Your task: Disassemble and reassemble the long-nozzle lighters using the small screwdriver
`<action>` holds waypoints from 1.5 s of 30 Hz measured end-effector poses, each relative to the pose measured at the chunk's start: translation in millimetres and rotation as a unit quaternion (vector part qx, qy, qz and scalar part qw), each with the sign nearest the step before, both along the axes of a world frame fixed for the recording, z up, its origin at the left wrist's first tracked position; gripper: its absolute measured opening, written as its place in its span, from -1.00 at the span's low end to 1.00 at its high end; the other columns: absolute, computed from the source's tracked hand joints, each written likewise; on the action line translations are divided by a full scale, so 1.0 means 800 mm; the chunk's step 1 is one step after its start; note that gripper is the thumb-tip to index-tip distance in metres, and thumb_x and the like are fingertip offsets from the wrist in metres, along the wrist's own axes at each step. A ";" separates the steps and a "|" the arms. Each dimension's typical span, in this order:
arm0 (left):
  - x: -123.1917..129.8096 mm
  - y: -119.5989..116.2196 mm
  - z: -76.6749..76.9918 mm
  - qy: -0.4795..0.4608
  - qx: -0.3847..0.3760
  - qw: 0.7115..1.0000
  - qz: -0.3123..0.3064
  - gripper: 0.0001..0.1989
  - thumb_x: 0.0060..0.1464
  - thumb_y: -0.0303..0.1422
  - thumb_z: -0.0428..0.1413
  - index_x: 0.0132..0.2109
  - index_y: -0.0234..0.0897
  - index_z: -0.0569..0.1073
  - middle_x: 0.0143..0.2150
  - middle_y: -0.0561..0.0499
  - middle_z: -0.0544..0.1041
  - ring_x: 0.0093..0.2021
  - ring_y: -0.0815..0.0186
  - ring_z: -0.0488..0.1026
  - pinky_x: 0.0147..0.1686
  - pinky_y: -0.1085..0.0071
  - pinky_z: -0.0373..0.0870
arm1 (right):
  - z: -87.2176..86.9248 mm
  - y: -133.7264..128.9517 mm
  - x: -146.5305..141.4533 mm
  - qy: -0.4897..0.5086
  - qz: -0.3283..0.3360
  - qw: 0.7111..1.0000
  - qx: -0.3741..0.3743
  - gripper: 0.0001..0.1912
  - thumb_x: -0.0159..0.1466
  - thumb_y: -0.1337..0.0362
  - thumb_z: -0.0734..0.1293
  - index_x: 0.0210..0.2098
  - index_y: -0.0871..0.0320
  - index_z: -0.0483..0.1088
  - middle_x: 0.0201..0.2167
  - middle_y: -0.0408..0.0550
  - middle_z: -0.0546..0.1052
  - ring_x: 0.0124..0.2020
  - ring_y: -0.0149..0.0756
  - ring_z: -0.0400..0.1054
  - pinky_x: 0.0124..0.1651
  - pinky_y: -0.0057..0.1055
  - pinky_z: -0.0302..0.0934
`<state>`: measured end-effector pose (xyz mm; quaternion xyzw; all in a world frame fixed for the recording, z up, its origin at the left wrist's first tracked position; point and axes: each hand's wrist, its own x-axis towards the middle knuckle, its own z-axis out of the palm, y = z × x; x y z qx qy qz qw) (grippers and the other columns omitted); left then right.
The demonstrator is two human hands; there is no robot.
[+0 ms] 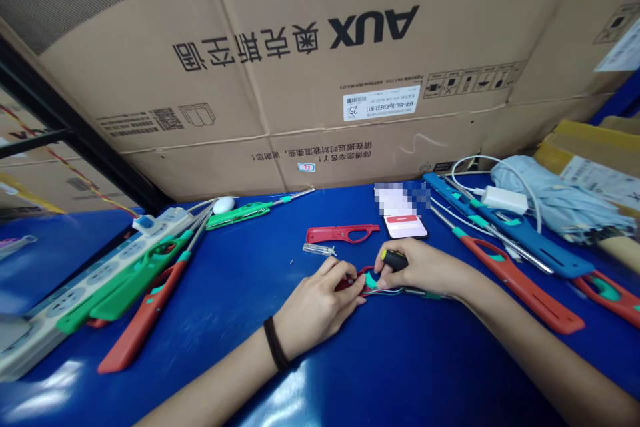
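Note:
An opened red utility lighter (pixel 367 274) lies on the blue tabletop, its wires and green trigger (pixel 371 280) showing. My left hand (pixel 325 300) is closed on the handle end and covers much of it. In my right hand (pixel 415 265) is a screwdriver (pixel 395 259) with a black and yellow handle, held sideways, its shaft hidden. The right fingertips are at the trigger. Just beyond lie the loose red half of a lighter casing (pixel 333 233) and a clear fuel tank (pixel 319 249). A tiny screw-like piece (pixel 292 261) rests to their left.
A phone (pixel 403 223) lies behind my right hand. Green lighters (pixel 239 215) and a red one (pixel 145 317) lie left, by a power strip (pixel 100 273). Blue (pixel 530 233) and red lighters (pixel 525 280) lie right, near a charger (pixel 504 200). A large cardboard box (pixel 300 93) stands behind.

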<state>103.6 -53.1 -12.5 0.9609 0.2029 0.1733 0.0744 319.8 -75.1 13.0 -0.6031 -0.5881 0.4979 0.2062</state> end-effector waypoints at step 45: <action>-0.012 0.013 -0.014 -0.107 -0.036 0.993 -0.013 -0.70 0.19 -0.34 0.06 0.07 -0.20 0.39 -0.12 -0.08 0.38 -0.13 0.28 0.38 -0.14 0.32 0.45 | 0.011 -0.014 0.014 -0.254 0.126 0.932 0.227 -0.93 0.04 0.38 0.26 -0.45 0.09 0.32 -0.43 -0.18 0.44 -0.45 -0.36 0.26 -0.42 -0.48 0.00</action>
